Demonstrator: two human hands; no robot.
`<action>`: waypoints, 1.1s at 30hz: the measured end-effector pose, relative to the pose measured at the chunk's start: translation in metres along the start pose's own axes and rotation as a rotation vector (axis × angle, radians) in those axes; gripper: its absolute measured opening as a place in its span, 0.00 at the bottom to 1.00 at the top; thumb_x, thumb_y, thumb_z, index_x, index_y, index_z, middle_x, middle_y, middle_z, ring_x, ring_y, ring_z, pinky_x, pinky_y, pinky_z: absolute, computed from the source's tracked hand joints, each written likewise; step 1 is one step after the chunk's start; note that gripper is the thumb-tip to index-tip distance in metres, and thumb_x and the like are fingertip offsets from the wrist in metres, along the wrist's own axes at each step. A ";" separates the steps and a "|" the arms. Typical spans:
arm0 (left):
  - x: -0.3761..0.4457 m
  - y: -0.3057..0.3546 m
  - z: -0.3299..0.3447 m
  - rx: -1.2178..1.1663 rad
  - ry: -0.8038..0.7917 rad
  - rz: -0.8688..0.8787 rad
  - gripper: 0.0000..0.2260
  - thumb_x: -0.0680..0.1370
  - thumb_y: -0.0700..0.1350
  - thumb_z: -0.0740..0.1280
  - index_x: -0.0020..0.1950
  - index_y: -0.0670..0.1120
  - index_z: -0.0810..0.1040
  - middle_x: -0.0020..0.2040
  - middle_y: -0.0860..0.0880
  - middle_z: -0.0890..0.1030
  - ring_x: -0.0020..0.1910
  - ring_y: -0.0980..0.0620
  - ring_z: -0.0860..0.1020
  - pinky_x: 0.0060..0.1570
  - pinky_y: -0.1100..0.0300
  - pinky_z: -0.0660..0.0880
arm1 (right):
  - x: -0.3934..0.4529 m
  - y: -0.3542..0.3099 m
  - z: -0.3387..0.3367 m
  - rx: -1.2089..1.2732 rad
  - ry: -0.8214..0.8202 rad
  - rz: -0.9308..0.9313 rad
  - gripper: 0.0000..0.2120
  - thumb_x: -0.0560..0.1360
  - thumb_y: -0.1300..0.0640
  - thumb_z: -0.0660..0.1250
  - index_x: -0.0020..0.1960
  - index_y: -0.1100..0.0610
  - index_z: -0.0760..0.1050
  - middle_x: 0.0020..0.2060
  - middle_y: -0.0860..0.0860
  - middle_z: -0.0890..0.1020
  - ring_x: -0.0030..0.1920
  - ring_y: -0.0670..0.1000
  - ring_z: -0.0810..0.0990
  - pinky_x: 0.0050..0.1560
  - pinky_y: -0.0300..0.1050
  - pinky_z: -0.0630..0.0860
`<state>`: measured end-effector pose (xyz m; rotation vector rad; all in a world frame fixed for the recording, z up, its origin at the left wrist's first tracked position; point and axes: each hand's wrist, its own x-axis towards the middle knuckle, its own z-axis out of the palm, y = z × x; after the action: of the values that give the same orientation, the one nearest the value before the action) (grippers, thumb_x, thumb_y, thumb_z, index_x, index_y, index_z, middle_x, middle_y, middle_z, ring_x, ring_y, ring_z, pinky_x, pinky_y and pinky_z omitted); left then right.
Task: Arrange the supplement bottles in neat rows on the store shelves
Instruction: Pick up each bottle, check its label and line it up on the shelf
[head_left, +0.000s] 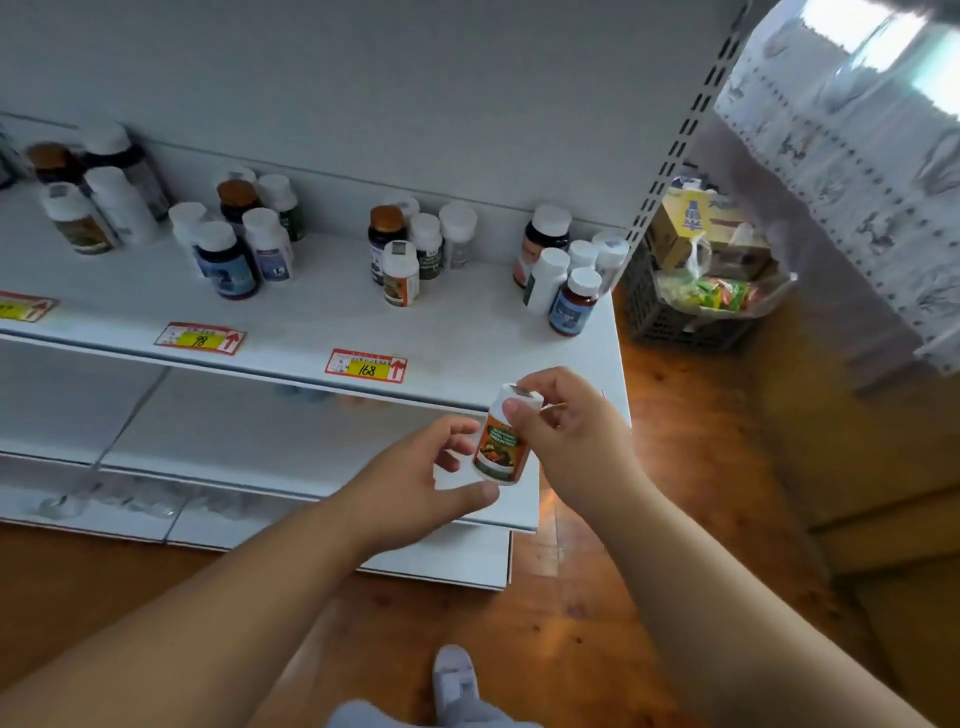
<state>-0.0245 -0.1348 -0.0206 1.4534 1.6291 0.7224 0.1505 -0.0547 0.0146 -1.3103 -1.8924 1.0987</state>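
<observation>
Between both hands, in front of the shelf edge, is a white supplement bottle (501, 441) with an orange and green label. My right hand (563, 421) grips its white cap from above. My left hand (431, 483) cups the bottle's lower part, thumb under its base. On the white upper shelf (311, 317) several bottles stand in loose clusters: one at the far left (93, 192), one left of centre (239, 234), one in the middle (415, 247) and one near the right end (566, 267).
Yellow price tags (366, 366) sit on the shelf's front lip. White lower shelves (260, 431) lie beneath. Right of the shelving, a grey crate (691, 317) with boxes and bags stands on the wooden floor. My shoe (457, 675) shows below.
</observation>
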 end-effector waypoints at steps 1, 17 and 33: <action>0.000 0.000 -0.001 0.000 0.014 -0.007 0.27 0.71 0.62 0.71 0.67 0.64 0.66 0.58 0.63 0.75 0.55 0.62 0.74 0.54 0.57 0.76 | 0.002 0.002 0.002 0.009 0.003 -0.002 0.06 0.72 0.40 0.67 0.48 0.36 0.73 0.40 0.40 0.82 0.40 0.38 0.81 0.33 0.34 0.76; -0.056 -0.069 -0.117 0.032 0.406 -0.111 0.27 0.67 0.68 0.68 0.63 0.65 0.66 0.54 0.65 0.75 0.52 0.68 0.73 0.49 0.64 0.73 | 0.055 -0.081 0.148 0.069 -0.262 -0.266 0.03 0.76 0.45 0.66 0.50 0.39 0.74 0.39 0.38 0.81 0.39 0.40 0.80 0.37 0.36 0.75; -0.226 -0.258 -0.422 0.065 0.678 -0.254 0.31 0.69 0.65 0.71 0.69 0.59 0.66 0.58 0.63 0.75 0.55 0.66 0.73 0.51 0.63 0.75 | 0.069 -0.307 0.495 0.229 -0.544 -0.464 0.03 0.75 0.48 0.67 0.49 0.42 0.75 0.43 0.39 0.81 0.43 0.39 0.81 0.38 0.32 0.76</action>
<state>-0.5189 -0.3573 0.0182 1.0620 2.3130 1.0924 -0.4191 -0.1922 0.0404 -0.4243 -2.2085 1.4498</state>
